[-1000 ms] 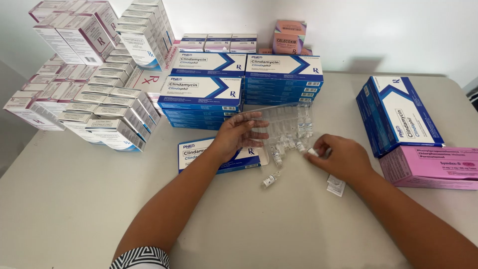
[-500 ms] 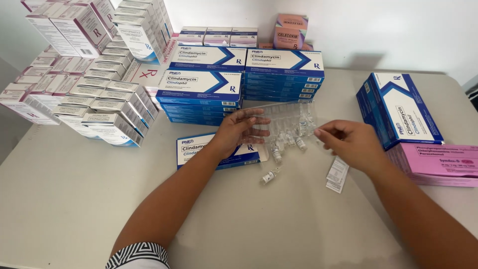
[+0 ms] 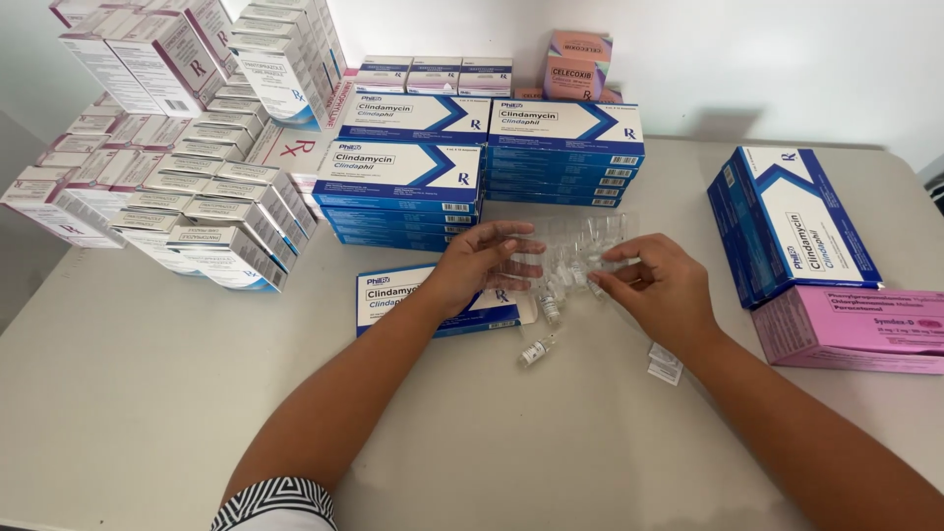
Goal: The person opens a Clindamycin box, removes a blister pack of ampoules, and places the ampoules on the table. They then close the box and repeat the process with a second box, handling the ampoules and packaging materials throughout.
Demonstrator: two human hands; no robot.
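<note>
Grey tabletop [image 3: 147,413] under both hands: the left hand [image 3: 479,267] lies spread on the clear blister tray [image 3: 580,246], while the right hand [image 3: 661,285] pinches its near edge. Probably light, flimsy plastic holding breakable glass vials [image 3: 551,307]; best held by the rim, before the blue boxes [image 3: 403,192].

A pale grey table [image 3: 147,393] is carrying everything here. Stacks of blue-and-white medicine boxes [image 3: 482,162] are sitting at its middle rear, and a sloping heap of white-and-maroon boxes [image 3: 167,197] is leaning at the rear left. One blue-and-white box [image 3: 393,295] is lying flat alone in front of the stacks. Just right of it a clear plastic tray [image 3: 580,246] is resting on the table, with a small glass vial [image 3: 537,349] lying on its side nearby and a folded white leaflet [image 3: 665,364] further right. At the right edge another blue stack [image 3: 787,221] is standing beside a flat pink box [image 3: 855,329].
</note>
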